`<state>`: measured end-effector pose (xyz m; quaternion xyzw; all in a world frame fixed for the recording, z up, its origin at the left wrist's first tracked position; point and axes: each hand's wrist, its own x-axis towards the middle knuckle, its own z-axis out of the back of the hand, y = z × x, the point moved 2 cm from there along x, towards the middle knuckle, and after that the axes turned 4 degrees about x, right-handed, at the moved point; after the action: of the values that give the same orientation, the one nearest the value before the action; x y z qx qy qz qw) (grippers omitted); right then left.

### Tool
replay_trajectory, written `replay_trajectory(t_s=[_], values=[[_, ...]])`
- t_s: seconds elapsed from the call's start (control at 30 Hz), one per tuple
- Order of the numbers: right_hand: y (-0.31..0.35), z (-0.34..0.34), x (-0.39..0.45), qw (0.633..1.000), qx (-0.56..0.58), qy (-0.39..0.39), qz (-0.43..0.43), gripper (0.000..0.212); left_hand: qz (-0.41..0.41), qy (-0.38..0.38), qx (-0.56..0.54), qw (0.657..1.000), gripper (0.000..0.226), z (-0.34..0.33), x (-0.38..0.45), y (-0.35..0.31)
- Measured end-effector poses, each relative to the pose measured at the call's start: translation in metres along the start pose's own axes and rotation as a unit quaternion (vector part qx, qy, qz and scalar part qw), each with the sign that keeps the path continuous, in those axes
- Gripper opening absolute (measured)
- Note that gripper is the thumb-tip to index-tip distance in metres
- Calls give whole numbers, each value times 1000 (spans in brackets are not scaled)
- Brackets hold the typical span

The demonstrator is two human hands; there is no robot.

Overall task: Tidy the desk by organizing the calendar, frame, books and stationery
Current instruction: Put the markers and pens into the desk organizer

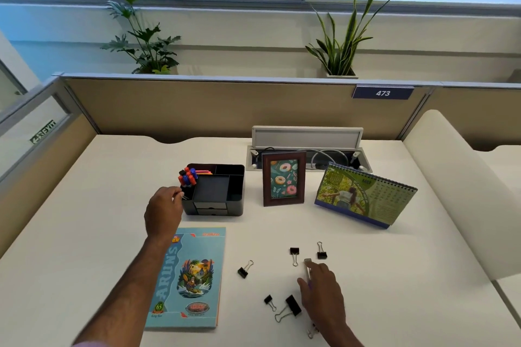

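My left hand (163,210) is at the left side of the black desk organizer (218,191), fingertips pinched at its pen slot, where red and blue markers (188,176) stand. My right hand (324,287) rests low on the desk and closes around a small clear stick-like item (307,266). Several black binder clips lie around it, such as one clip (244,269) to the left and another clip (293,306) close to the hand. A blue notebook (191,279) lies flat under my left forearm. The wooden photo frame (284,178) and the green desk calendar (366,196) stand upright behind.
A white desk (98,220) is bounded by tan partition panels. An open cable tray with a raised lid (307,136) sits behind the frame. A cream rolled edge (462,191) runs along the right. Two potted plants stand beyond the partition.
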<state>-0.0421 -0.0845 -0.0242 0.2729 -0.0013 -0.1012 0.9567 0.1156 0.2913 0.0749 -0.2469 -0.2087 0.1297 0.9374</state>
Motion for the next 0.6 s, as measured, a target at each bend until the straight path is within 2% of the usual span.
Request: replay_trajectory(t_s=[0.17, 0.33, 0.43, 0.5, 0.6], values=[[-11, -2, 2, 1000, -27, -5, -10, 41, 7, 36, 58, 998, 15, -15, -1, 3], [-12, -2, 10, 997, -72, 9, -3, 40, 28, 62, 70, 995, 21, -21, 1, 7], [-15, -5, 15, 995, -99, 16, 0, 38, 46, 54, 40, 997, 32, -16, -6, -1], [-14, -4, 18, 994, -99, 33, -13, 29, 57, 34, 25, 998, 40, -10, -16, -8], [-8, 3, 23, 996, -66, 41, -38, 24, 65, 11, -9, 998, 39, -5, -39, -22]])
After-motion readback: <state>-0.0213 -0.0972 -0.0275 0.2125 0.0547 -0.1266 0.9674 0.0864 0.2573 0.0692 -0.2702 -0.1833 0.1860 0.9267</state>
